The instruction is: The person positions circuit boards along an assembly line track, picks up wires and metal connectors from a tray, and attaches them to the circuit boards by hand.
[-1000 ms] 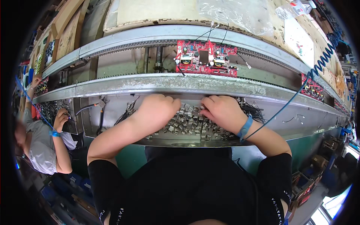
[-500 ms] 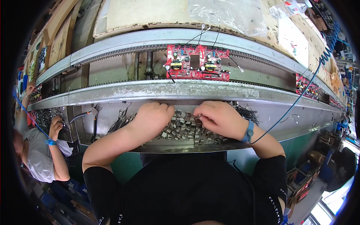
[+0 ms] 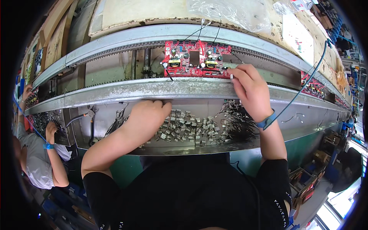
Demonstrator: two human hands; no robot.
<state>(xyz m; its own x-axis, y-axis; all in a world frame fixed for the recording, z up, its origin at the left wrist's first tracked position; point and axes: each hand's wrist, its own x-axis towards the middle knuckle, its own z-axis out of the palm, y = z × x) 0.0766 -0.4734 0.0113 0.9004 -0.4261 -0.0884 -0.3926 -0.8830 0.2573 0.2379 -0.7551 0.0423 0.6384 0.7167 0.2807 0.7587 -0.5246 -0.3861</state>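
One small silvery part [image 3: 231, 76] is pinched in the right hand [image 3: 253, 90], near the red board's [image 3: 191, 70] lower right corner. Left hand [image 3: 147, 116] is over by the metal bits [image 3: 188, 126], fingertips mostly hidden, so can't tell if it's holding anything. Black wires [image 3: 240, 124] lie right of those.

I can't see the fingertips of the left hand [image 3: 148, 117], bent away from me, nor whatever they may hold. The right hand [image 3: 250, 90] pinches a pale piece [image 3: 231, 76] too small to name. The left forearm [image 3: 117, 142] covers some black cables [image 3: 118, 122]; the white sheet [image 3: 295, 32]'s coloured marks are too tiny to read, and the top edge cuts off the plastic film [image 3: 234, 13]
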